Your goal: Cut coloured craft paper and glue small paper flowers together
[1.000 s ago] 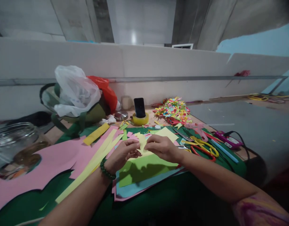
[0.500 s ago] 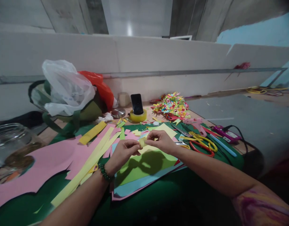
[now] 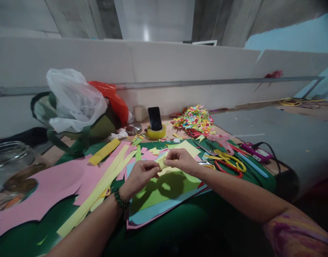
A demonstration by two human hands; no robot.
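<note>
Between my two hands is a small pale yellow piece of paper (image 3: pixel 162 162). My right hand (image 3: pixel 180 159) pinches its right side between thumb and fingertips. My left hand (image 3: pixel 142 174), with green beads at the wrist, is closed in a pinch at its left edge. Both hands are above a stack of coloured paper sheets (image 3: pixel 150 194), green over blue and pink. Small pink and yellow paper scraps (image 3: pixel 150 154) lie just beyond my fingers. To the left rest long pale yellow strips (image 3: pixel 100 189) and a pink sheet (image 3: pixel 57 182) with a curved cut edge.
Yellow-handled scissors (image 3: pixel 233 160) and red-handled scissors (image 3: pixel 228 169) lie at right, near a pink glue gun (image 3: pixel 223 141). A phone (image 3: pixel 154 118) leans by a yellow tape roll (image 3: pixel 156 132). Paper flowers (image 3: pixel 194 121) are heaped behind. A glass jar (image 3: pixel 14 164) stands far left.
My left fingers have shifted slightly down along the yellow paper, and more of it shows between the hands. My right hand stays nearly in place.
</note>
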